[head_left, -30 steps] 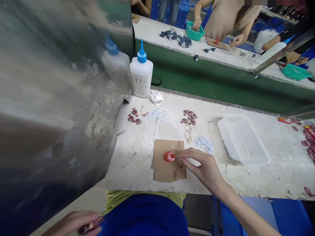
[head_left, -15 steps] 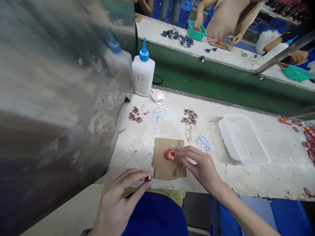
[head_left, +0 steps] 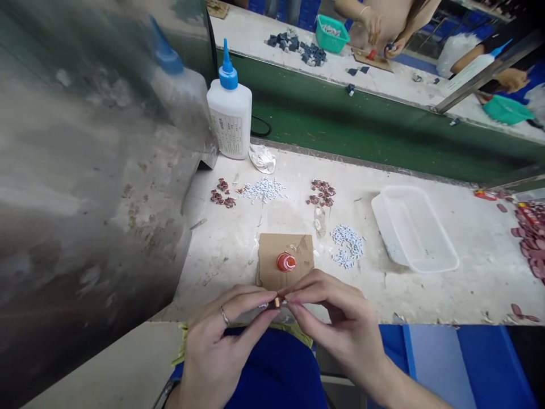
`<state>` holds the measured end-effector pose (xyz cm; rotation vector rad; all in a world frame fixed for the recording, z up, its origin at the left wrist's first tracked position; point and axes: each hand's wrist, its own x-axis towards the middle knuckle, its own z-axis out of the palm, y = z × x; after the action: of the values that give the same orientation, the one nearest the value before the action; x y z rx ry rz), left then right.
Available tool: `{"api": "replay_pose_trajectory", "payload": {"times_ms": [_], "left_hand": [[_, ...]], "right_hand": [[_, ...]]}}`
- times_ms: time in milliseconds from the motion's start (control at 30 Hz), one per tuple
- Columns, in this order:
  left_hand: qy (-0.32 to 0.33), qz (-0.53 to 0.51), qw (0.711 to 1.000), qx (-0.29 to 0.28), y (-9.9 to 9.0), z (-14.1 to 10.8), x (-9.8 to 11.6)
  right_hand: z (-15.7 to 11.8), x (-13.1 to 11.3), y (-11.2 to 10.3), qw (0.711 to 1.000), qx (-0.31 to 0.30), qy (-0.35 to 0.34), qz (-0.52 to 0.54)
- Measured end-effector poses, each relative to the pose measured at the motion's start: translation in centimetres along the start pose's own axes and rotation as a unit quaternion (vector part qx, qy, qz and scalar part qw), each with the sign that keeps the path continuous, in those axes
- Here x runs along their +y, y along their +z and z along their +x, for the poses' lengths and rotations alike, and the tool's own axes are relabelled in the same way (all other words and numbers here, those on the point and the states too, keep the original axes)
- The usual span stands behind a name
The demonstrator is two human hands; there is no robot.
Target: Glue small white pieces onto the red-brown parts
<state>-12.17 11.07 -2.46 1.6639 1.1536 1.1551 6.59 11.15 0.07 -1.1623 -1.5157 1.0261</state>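
My left hand (head_left: 232,324) pinches a small dark brown piece with a pale tan face (head_left: 276,303) between thumb and forefinger. Against its right side my right hand (head_left: 330,312) holds a tiny pale piece (head_left: 284,302) in its fingertips, too small to name surely. Just beyond the hands lies a cardboard sheet (head_left: 266,272), and on it stands a small red pot (head_left: 286,262). Little white pieces lie in one pile (head_left: 348,246) right of the cardboard and in another pile (head_left: 264,191) behind it. Small brown pieces form a cluster (head_left: 321,193) and a second cluster (head_left: 222,193).
A white bottle with a blue nozzle (head_left: 230,116) stands at the back left, beside a crumpled white wad (head_left: 262,158). A metal panel (head_left: 93,170) walls the left side. To the right sit a translucent tray (head_left: 419,233) and dark red pieces (head_left: 530,241). Other people work across the green divider (head_left: 323,102).
My right hand has moved from the red pot down and left to the brown piece in my left hand, and the two hands now meet. The view has shifted slightly.
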Motion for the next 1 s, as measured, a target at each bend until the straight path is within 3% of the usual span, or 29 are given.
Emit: {"api": "replay_pose_trajectory", "payload": {"times_ms": [133, 367, 500, 633, 733, 833, 1000], "left_hand": [[0.008, -0.001, 1.000, 0.005, 0.0, 0.0, 0.0], [0.044, 0.015, 0.999, 0.026, 0.0, 0.5, 0.3], [0.051, -0.013, 0.999, 0.012, 0.2, 1.0, 0.4], [0.017, -0.037, 0.999, 0.004, 0.1, 1.1, 0.7], [0.006, -0.029, 1.000, 0.007, -0.2, 0.9, 1.0], [-0.008, -0.010, 1.000, 0.020, -0.3, 0.9, 1.2], [-0.031, 0.051, 0.998, 0.033, -0.4, 0.0, 0.7]], "right_hand": [[0.1, 0.3, 0.0, 1.000, -0.003, -0.019, -0.016], [-0.3, -0.9, -0.6, 0.966, -0.053, -0.157, -0.196], [0.3, -1.5, -1.6, 0.962, -0.085, -0.168, -0.198], [0.6, -1.1, -2.1, 0.980, -0.093, -0.120, -0.128], [0.4, -0.8, -2.1, 0.996, -0.086, -0.017, -0.033], [0.5, -0.9, -1.7, 0.993, -0.092, 0.067, 0.042], [1.8, -1.6, -0.9, 0.989, -0.110, 0.095, 0.032]]}}
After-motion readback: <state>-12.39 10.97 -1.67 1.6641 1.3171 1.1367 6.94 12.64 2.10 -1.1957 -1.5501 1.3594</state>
